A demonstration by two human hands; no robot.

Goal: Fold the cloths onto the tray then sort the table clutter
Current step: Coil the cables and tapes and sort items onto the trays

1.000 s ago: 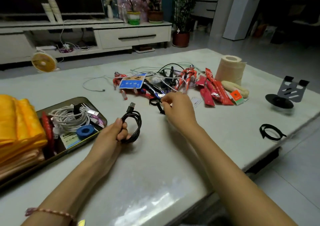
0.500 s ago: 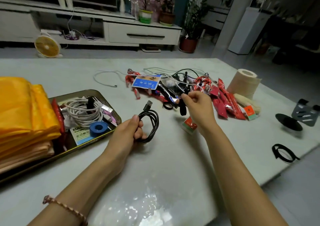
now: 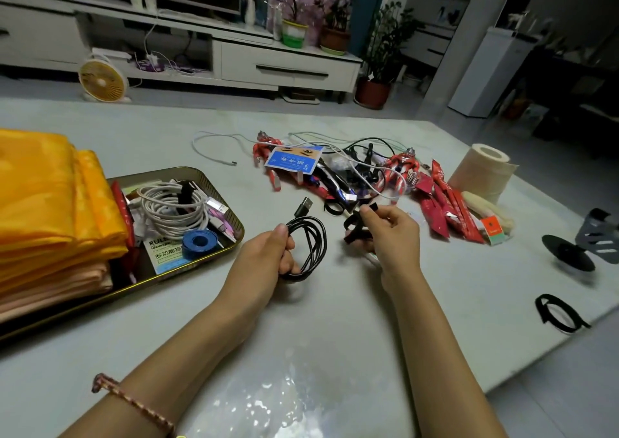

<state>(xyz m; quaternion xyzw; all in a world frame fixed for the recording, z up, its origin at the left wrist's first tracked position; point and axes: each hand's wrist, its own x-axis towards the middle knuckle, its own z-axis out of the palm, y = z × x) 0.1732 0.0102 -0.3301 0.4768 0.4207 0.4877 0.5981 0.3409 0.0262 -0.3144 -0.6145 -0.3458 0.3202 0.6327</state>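
My left hand (image 3: pixel 264 263) grips a coiled black USB cable (image 3: pixel 310 241) just above the pale table (image 3: pixel 318 337). My right hand (image 3: pixel 390 233) pinches a black strap tie (image 3: pixel 356 223) close beside the coil. At the left stands a dark metal tray (image 3: pixel 187 173) holding folded orange and peach cloths (image 3: pixel 43 203), a coiled white cable (image 3: pixel 170 209), a blue tape roll (image 3: pixel 199 241) and a card. Behind my hands lies the clutter pile (image 3: pixel 338 173): tangled cables, red toy figures, a blue card.
Red sachets (image 3: pixel 445 203) and a paper roll (image 3: pixel 482 169) lie at the right of the pile. A black phone stand (image 3: pixel 582 246) and another black strap loop (image 3: pixel 556 313) sit near the table's right edge. A loose white cable (image 3: pixel 207 149) lies behind the tray.
My right hand has lifted the black strap out of the pile and drawn it back toward the coiled cable in my left hand. The view has tilted down and left.
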